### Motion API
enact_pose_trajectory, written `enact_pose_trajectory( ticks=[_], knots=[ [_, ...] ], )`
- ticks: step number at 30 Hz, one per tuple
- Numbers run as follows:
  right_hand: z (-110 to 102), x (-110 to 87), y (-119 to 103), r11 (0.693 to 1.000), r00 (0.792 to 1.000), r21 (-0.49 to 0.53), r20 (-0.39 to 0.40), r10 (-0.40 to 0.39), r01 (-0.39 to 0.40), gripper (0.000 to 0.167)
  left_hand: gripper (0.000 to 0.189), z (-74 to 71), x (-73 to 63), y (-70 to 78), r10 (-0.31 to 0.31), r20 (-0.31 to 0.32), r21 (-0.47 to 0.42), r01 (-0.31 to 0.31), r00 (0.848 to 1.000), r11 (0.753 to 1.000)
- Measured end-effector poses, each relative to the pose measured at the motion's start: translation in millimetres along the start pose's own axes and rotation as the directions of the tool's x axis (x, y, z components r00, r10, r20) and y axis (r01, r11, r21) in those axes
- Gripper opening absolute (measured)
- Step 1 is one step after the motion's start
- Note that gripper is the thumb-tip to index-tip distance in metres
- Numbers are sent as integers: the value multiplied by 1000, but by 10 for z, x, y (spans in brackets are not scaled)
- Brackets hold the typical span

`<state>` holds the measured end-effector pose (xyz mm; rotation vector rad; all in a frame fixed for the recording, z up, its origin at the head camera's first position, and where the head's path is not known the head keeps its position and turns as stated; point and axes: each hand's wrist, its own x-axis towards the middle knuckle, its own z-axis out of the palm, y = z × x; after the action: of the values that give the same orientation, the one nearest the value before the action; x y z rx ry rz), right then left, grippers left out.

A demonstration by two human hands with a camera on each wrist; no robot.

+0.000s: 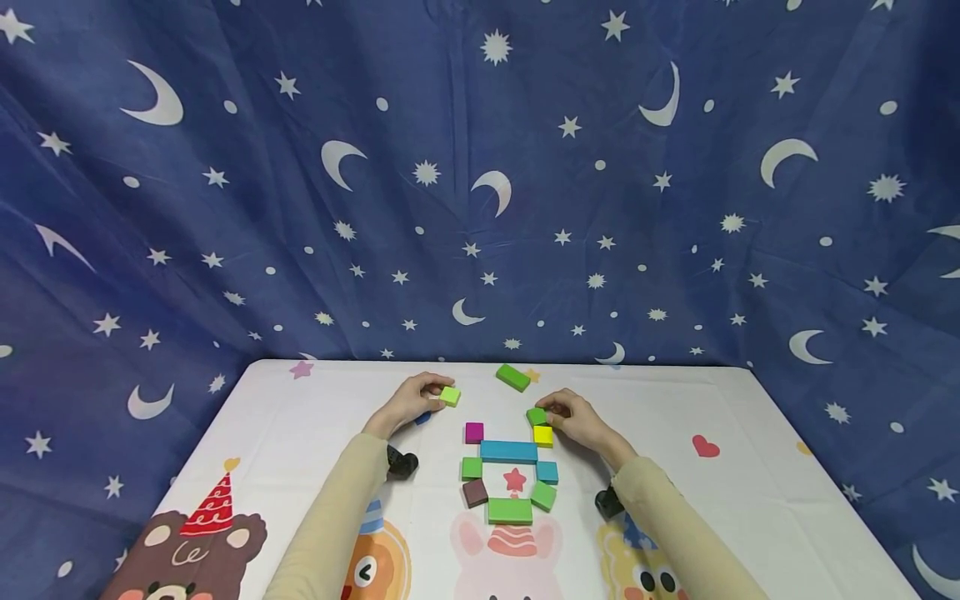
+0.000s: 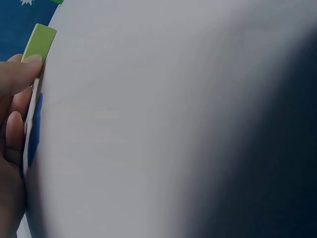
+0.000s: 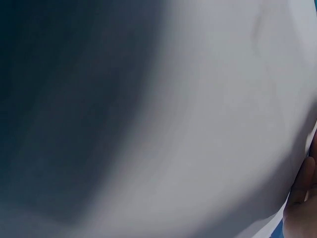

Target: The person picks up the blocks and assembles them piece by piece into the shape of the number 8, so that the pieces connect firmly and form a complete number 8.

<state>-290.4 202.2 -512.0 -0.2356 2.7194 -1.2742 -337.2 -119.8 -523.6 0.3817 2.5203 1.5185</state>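
Observation:
My left hand (image 1: 408, 402) pinches a lime-green block (image 1: 450, 397) between thumb and fingers, left of the block arrangement; the left wrist view shows the same green block (image 2: 39, 44) at the fingertips. Across from it, my right hand (image 1: 576, 418) pinches a green block (image 1: 536, 417) just behind a yellow block (image 1: 543, 437). Opposite the yellow one lies a magenta block (image 1: 474, 432). A long blue block (image 1: 508, 452) runs between the two sides. In the right wrist view only part of the right hand (image 3: 302, 198) shows, with its block out of sight.
Nearer me, a loop continues with a green block (image 1: 472, 469), a brown block (image 1: 476, 492), a long green block (image 1: 510, 511), a tilted green block (image 1: 543, 496) and a teal block (image 1: 547, 472). Another green block (image 1: 513, 377) lies near the back edge of the white patterned table (image 1: 750, 500).

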Motion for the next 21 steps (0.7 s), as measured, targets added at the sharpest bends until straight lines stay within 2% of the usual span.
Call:
enact_pose_trajectory(
  ticks=[14,21],
  knots=[
    [2,-7,-12,1000,1000,-7,2,7,-7,27,34,33,-53,23,65,-77,60,-60,995,996],
    [18,1,6,999,1000,-22,-13,28,-28,26,34,63,-86,63,70,-117,124,-55,991,991]
  ],
)
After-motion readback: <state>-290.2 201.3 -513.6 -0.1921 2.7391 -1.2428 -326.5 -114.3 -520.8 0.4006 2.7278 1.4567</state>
